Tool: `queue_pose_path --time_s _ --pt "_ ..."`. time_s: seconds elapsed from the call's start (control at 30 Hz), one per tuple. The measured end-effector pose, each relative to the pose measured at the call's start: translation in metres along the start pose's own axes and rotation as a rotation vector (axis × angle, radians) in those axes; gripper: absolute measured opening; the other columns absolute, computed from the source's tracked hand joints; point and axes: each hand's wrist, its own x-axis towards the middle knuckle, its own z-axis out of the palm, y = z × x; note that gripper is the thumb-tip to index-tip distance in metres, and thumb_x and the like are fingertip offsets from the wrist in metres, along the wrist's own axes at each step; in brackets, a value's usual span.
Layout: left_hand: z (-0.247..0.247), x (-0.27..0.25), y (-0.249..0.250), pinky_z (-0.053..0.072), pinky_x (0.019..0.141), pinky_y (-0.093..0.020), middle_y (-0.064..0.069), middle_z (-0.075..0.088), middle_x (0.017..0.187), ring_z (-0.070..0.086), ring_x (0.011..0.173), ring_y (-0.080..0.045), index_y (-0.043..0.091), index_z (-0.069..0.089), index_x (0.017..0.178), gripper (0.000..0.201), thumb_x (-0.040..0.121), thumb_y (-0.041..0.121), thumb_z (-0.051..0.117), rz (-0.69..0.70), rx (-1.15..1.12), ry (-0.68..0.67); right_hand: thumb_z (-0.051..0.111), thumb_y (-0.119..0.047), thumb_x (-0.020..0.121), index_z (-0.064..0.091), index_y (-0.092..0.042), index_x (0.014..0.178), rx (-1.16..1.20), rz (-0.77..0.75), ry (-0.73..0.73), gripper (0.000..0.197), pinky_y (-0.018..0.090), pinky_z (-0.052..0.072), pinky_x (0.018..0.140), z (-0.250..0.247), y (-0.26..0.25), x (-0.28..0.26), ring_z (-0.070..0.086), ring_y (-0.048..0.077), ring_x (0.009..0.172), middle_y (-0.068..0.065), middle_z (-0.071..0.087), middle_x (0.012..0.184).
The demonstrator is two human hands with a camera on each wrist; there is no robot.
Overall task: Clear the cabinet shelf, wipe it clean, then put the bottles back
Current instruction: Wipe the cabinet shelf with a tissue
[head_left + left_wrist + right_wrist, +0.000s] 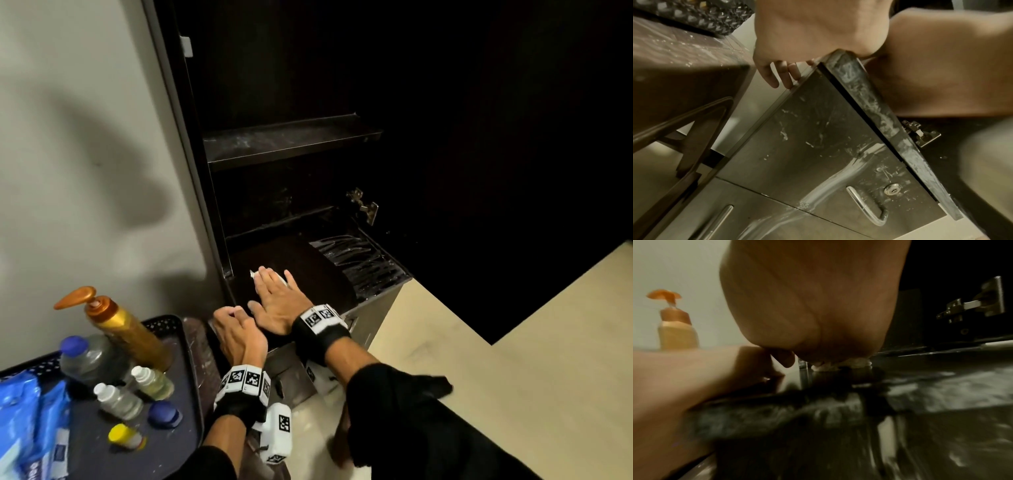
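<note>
the dark cabinet shelf (301, 270) at frame centre stood cleared and half wiped, streaky at right. the bottles (116, 370) waited on a perforated tray (178, 377) lower left. the right hand (279, 303) pressed flat, grip apart, on a white wipe (254, 274); the left hand (236, 334) curled over the shelf's edge.
</note>
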Motion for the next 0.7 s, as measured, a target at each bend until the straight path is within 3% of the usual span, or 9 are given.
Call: queue_pose_path --time_s 0.2,0.33,0.43,0.57,0.7 --pt "0.001 0.002 0.004 0.036 0.095 -0.044 -0.023 0.053 0.122 0.051 0.115 -0.037 0.002 0.05 0.108 0.019 0.1 0.017 0.043 -0.036 0.006 0.021 0.027 -0.052 0.107 0.0 -0.006 0.167 0.009 0.186 0.015 0.08 0.05 -0.01 0.13 -0.01 -0.003 0.04 -0.009 0.023 0.163 0.01 -0.008 0.176" --pt "0.0 0.0 0.004 0.037 0.097 -0.047 -0.02 0.053 0.123 0.051 0.116 -0.037 0.007 0.049 0.108 0.018 0.099 0.02 0.042 -0.042 0.014 0.017 0.031 -0.053 0.105 0.006 -0.006 0.167 0.095 0.177 0.16 0.082 0.048 -0.006 0.131 0.013 0.004 -0.013 -0.004 0.023 0.163 0.012 -0.001 0.177" --pt "-0.001 -0.002 0.007 0.036 0.097 -0.047 -0.021 0.054 0.122 0.051 0.116 -0.037 0.007 0.05 0.108 0.018 0.099 0.021 0.042 -0.049 0.016 0.02 0.023 -0.056 0.102 0.01 -0.005 0.167 0.059 0.162 0.279 0.084 0.047 -0.004 0.131 0.039 0.009 -0.08 0.0 0.023 0.163 0.013 0.005 0.176" --pt "-0.003 -0.003 0.011 0.037 0.097 -0.048 -0.02 0.054 0.123 0.052 0.116 -0.038 0.008 0.05 0.11 0.02 0.099 0.023 0.042 -0.071 0.02 0.006 0.007 -0.057 0.098 0.001 -0.007 0.168 0.016 0.128 0.188 0.086 0.044 -0.01 0.131 0.048 -0.003 -0.133 -0.01 0.02 0.163 0.011 -0.005 0.176" --pt "-0.005 -0.005 0.011 0.038 0.097 -0.049 -0.022 0.054 0.121 0.052 0.114 -0.039 0.007 0.05 0.109 0.02 0.099 0.023 0.042 -0.064 0.024 -0.003 0.018 -0.048 0.107 0.001 -0.006 0.167 0.01 0.062 0.139 0.076 0.044 -0.012 0.13 0.04 -0.001 -0.12 -0.009 0.02 0.163 0.012 -0.004 0.176"
